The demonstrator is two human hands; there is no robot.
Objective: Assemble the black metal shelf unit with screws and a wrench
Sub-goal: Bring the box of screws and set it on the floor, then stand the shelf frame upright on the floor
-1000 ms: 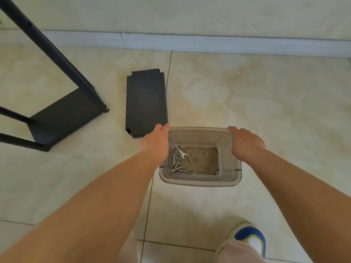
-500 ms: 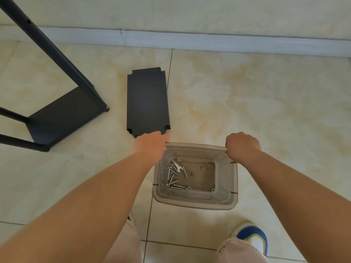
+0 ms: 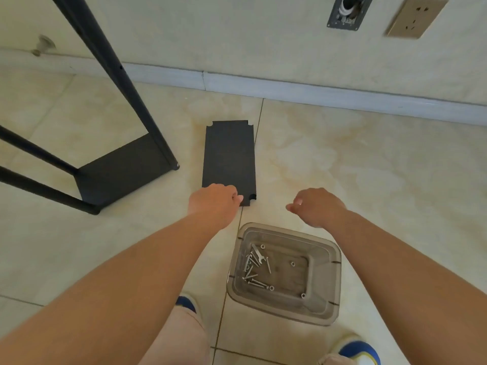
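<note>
The left hand reaches forward with fingers loosely curled and holding nothing, its fingertips over the near end of a loose black panel; whether they touch it cannot be told. The right hand hovers beside it, fingers also loosely curled and empty, thumb pointing to 9 o'clock.

The panel lies flat on the floor at 12 o'clock from the left hand. Its long axis runs from 6 to 12 o'clock, away from the person toward the wall. The left hand is clearly the nearer one; the right is well apart from the panel, at its 4 o'clock. A grasp of the near short edge looks like the likely next move.

At 6 o'clock from the right hand, a clear tub sits on the floor, neither hand touching it. Inside are a small wrench, a heap of screws, perhaps eight though they overlap too much for a sure count, and about four loose nuts.

At 9 o'clock from the panel, just beside it, stands one part-built frame: a bottom panel already fixed, with three black posts in view. Two shoes show at the bottom edge. On the wall at 1 o'clock are one socket and one open box.
</note>
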